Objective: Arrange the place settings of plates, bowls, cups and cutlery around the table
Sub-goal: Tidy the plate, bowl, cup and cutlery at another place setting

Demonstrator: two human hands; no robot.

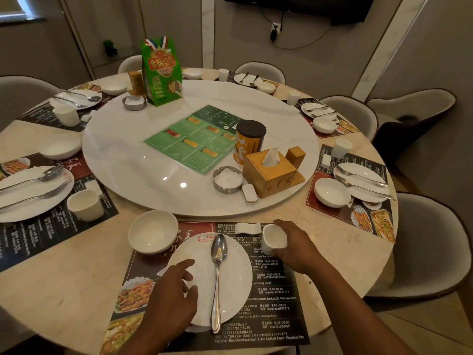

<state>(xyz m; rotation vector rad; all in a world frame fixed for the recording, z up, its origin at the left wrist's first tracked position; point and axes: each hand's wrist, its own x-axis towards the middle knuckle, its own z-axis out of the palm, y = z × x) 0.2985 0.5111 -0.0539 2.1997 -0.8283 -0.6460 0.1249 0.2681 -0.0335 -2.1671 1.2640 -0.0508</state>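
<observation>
Straight in front of me a white plate (230, 272) lies on a dark printed placemat (271, 298), with a steel spoon (218, 278) laid lengthwise across it. My left hand (171, 295) hovers over the plate's left side, fingers spread, holding nothing. My right hand (294, 247) is wrapped around a small white cup (273, 238) at the placemat's upper right. A white bowl (153, 231) stands at the mat's upper left. A white chopstick rest (247, 228) sits just left of the cup.
A round marble turntable (153, 162) fills the middle, carrying a green menu (197, 139), tissue box (271, 172), orange canister (249, 140), green bag (161, 70) and ashtrays. Other place settings ring the table (64, 278). Grey chairs (430, 244) surround it.
</observation>
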